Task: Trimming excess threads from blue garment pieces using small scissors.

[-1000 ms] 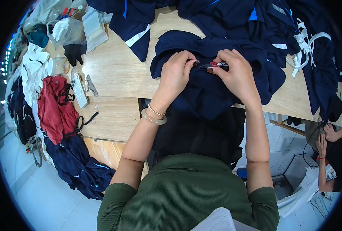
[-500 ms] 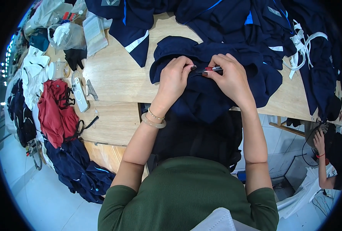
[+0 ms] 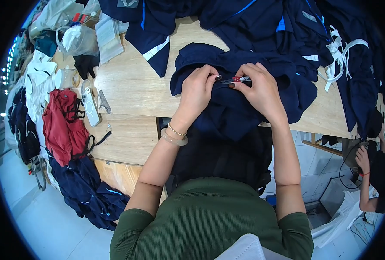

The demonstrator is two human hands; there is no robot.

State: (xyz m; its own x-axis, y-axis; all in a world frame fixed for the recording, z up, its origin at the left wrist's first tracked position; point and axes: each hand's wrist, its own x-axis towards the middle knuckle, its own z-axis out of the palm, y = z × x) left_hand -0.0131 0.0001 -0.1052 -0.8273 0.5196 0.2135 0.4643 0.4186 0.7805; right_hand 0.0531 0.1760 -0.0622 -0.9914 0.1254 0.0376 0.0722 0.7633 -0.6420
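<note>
Head camera view is showing both of your hands working over a navy garment (image 3: 218,115), which is lying bunched on the near side of the worktop (image 3: 127,93) and hanging partly over its front edge. Your left hand (image 3: 197,86) is closing thumb and forefinger in a pinch on the cloth; whether a thread is also lying between those fingertips is too small to tell. Your right hand (image 3: 258,86) is gripping a small red-handled tool (image 3: 236,79), apparently a thread snip, between thumb and fingers. The tool's tip is pointing left, toward the left fingertips, with a narrow gap separating the two hands.

Step in hand: judging from this posture, you are doing close detail work with the tip at the pinched spot. Whether the tip is touching the cloth is not clear.

Next move: it is calling for a steady left pinch, cloth held flat beside the tip, and a small, controlled right-hand action. The tip is sitting near the left fingertips, so clearance is needing attention, as are loose folds close to the blade.

Surroundings: further navy garments (image 3: 261,32) are lying beyond the work, white straps (image 3: 341,56) are resting to the right, and a phone (image 3: 90,106) is lying to the left beside a red cloth item (image 3: 64,125).
</note>
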